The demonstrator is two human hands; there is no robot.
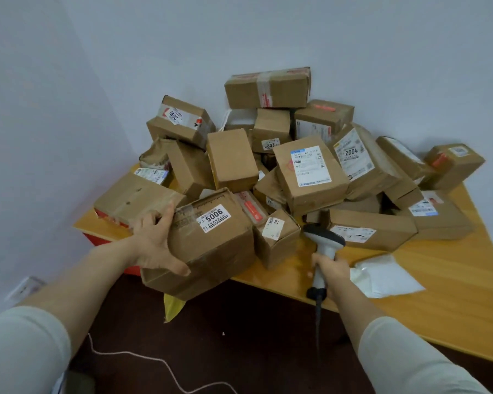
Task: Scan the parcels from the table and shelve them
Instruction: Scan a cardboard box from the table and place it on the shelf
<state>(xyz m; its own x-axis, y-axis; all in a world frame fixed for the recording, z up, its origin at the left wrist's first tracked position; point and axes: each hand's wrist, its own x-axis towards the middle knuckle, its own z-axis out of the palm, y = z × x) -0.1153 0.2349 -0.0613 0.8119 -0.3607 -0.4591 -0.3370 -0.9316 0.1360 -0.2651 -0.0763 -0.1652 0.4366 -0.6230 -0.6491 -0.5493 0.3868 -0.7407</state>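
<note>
- Left hand (154, 245): spread wide across the left face of the 5006 box (211, 251), fingers hooked over the top edge and thumb low on the near side, so it's clamped on the box. My guess is the wide span is because the box is too big to pinch.
- The 5006 box sits at the near-left corner of the bench (453, 302), its front end hanging out past the edge. It's tipped so the label (213, 218) faces up, probably to give the scanner a clean read.
- A small box (276, 237) is touching it at its 3 o'clock.
- Scanner (323, 240): further along at 3 o'clock. The right hand (332, 273) has its fingers wrapped tight round the handle. The head points toward 12 o'clock at the heap, not at the 5006 label, so I'd say it needs to swing round to about 10 o'clock before the scan.
- Its cable (319, 322) drops off the bench edge at 6 o'clock.
- Parcel pile (310, 172): heaped at 12 o'clock against the wall. Taking from the front edge seems the safe way to avoid a slide.
- White mailer bag (387, 275): lying flat at 3 o'clock of the right hand.
- No shelf in view.
</note>
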